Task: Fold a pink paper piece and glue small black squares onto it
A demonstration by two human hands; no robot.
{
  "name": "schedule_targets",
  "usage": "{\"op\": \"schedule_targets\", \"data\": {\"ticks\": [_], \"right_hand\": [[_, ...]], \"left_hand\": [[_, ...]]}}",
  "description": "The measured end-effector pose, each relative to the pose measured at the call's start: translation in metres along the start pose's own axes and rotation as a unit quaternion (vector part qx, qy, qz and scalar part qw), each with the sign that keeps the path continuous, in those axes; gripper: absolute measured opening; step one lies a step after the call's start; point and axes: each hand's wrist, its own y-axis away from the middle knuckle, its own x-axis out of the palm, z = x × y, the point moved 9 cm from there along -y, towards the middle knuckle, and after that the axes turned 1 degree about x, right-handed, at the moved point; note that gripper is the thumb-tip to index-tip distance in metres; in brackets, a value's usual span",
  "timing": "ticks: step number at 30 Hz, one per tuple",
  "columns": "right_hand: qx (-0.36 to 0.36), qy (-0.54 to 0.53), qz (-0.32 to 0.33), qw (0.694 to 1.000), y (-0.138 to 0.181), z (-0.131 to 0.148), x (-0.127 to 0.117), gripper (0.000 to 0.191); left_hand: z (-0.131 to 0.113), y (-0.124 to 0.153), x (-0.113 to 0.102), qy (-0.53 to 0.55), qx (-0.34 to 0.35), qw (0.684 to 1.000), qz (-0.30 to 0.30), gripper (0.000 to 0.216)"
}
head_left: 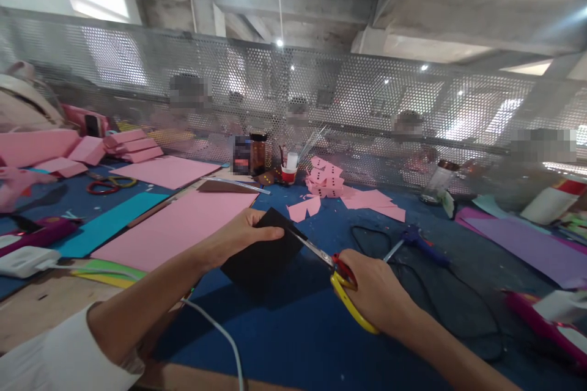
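reading left to right: a pink sheet (178, 229) lies flat on the blue-topped bench (293, 345). left hand (236, 235): grip pinched on the black sheet (259, 266), thumb over its upper part; sheet held tilted above the bench, mid-view. judged light, fairly stiff, prone to creasing; best held near an edge, clear of the blades. looks plain, matte, straight-edged. at its upper right edge, scissors (318, 252), one handle red, one yellow; whether the blades bite, cannot tell. right hand (378, 287): grip closed round the handles. further right, a blue glue gun (424, 246) lies down.
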Motion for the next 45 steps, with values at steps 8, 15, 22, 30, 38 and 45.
{"op": "schedule_targets", "data": {"ticks": [8,15,22,30,38,45], "right_hand": [[-0.001,-0.009,0.001,1.0,-0.0004,-0.0007,0.0024,0.01],[0.003,0.003,0.008,1.0,-0.0003,0.0015,0.0014,0.01],[-0.001,0.002,0.006,1.0,0.0001,0.0007,0.0026,0.008],[0.004,-0.009,0.0,1.0,0.0018,0.0009,0.0035,0.012],[0.01,0.0,0.007,1.0,0.0017,-0.0003,0.0032,0.012],[0.016,0.012,0.015,1.0,0.0004,-0.0014,0.0052,0.012]], "left_hand": [[0.0026,0.0005,0.0027,-0.009,-0.007,1.0,-0.003,0.031],[0.007,-0.0038,0.0019,0.002,-0.014,1.0,0.0,0.031],[0.0065,-0.0024,0.002,0.01,-0.01,1.0,-0.003,0.03],[0.0064,-0.0025,0.0027,0.011,-0.013,1.0,0.005,0.026],[0.0083,-0.0037,0.0015,0.005,-0.018,1.0,0.001,0.029],[0.0079,-0.0043,0.0006,-0.011,-0.009,1.0,0.002,0.029]]}}
